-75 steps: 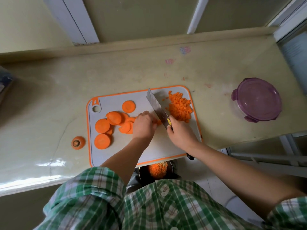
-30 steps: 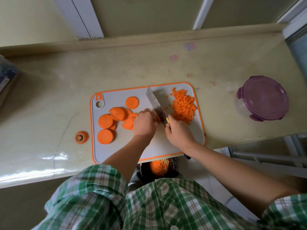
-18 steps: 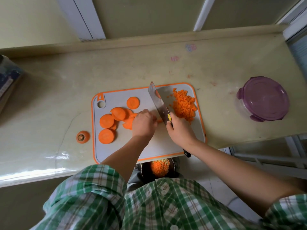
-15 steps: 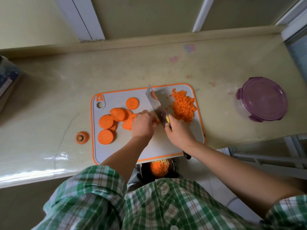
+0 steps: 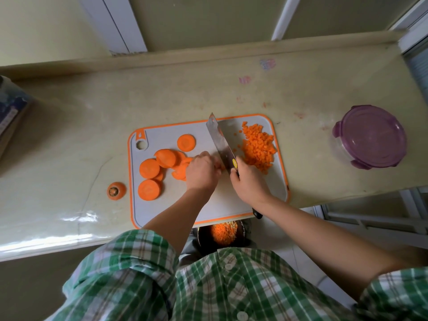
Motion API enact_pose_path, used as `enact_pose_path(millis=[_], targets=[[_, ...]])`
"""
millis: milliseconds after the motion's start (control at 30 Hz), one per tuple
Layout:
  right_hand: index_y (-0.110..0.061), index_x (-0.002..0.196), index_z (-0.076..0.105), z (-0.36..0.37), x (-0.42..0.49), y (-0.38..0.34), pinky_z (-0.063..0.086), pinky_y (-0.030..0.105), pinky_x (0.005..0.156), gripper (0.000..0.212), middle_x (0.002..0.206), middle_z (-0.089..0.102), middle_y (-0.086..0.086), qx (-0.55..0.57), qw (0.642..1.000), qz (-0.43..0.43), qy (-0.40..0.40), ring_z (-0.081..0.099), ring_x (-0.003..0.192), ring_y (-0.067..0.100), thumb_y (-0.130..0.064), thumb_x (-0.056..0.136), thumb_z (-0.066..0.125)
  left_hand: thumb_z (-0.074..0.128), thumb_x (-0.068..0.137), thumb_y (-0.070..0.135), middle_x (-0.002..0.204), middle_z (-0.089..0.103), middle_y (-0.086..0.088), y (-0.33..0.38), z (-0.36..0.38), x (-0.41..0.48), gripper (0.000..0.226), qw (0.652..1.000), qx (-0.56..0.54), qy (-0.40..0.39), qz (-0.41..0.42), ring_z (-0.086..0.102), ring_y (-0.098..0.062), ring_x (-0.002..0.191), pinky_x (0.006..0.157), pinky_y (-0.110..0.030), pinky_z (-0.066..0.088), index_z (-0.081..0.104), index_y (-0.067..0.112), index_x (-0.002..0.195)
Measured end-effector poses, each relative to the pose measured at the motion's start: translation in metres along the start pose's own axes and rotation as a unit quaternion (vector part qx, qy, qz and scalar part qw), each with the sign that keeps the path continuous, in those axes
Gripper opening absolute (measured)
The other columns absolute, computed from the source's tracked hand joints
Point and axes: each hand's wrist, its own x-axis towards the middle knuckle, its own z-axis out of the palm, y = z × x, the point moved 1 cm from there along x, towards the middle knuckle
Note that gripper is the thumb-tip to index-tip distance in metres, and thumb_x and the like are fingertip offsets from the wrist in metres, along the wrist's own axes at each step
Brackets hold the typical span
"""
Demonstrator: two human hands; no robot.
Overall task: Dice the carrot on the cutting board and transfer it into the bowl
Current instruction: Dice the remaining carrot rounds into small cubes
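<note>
A grey cutting board (image 5: 162,212) with an orange rim lies on the counter. Several round carrot slices (image 5: 149,168) lie on its left half, and a heap of diced carrot (image 5: 258,147) sits at its right. My left hand (image 5: 202,171) has its fingers curled over a carrot piece in the board's middle, mostly hidden beneath them. My right hand (image 5: 249,184) grips the handle of a cleaver (image 5: 221,141), whose blade stands just right of my left fingers. A dark bowl (image 5: 223,232) with diced carrot shows below the counter edge.
A carrot top (image 5: 116,190) lies on the counter left of the board. A round container with a purple lid (image 5: 370,140) stands at the right. A dark package (image 5: 11,107) sits at the far left edge. The counter's front edge runs just under the board.
The cleaver has kept rising and falling beside my left fingers in the same spot. The camera has shifted slightly; slices and dice heap stay put.
</note>
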Motion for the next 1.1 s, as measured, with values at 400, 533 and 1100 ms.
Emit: enact_pose_path(millis=[400, 533, 1100], targets=[[-0.005, 0.105, 0.052, 0.007, -0.001, 0.001, 0.029, 0.031, 0.057, 0.015, 0.082, 0.062, 0.019, -0.011, 1.0, -0.011, -0.016, 0.06, 0.076, 0.04, -0.013, 0.094, 0.045, 0.061, 0.084, 0.02, 0.095, 0.063, -0.008, -0.002, 0.006, 0.003, 0.013, 1.0, 0.0, 0.011, -0.019, 0.058, -0.028, 0.091, 0.067, -0.035, 0.044, 0.068, 0.011, 0.089], [-0.005, 0.105, 0.053, 0.005, 0.004, 0.008, 0.029, 0.032, 0.056, 0.016, 0.073, 0.06, 0.015, 0.012, 1.0, 0.024, 0.007, 0.06, 0.073, 0.039, -0.014, 0.095, 0.045, 0.063, 0.084, 0.025, 0.097, 0.064, -0.003, -0.006, 0.007, 0.004, 0.014, 1.0, -0.005, 0.003, -0.019, 0.059, -0.024, 0.095, 0.071, -0.035, 0.046, 0.072, 0.019, 0.093], [-0.027, 0.092, 0.039, -0.009, -0.004, 0.04, 0.052, 0.048, 0.047, 0.008, 0.07, 0.053, 0.017, 0.114, 0.985, 0.133, 0.008, 0.057, 0.053, 0.037, -0.02, 0.092, 0.04, 0.054, 0.088, 0.018, 0.091, 0.06, -0.008, -0.024, -0.011, -0.012, 0.012, 0.997, -0.003, 0.076, -0.029, 0.056, -0.028, 0.084, 0.057, -0.032, 0.037, 0.065, 0.012, 0.089]])
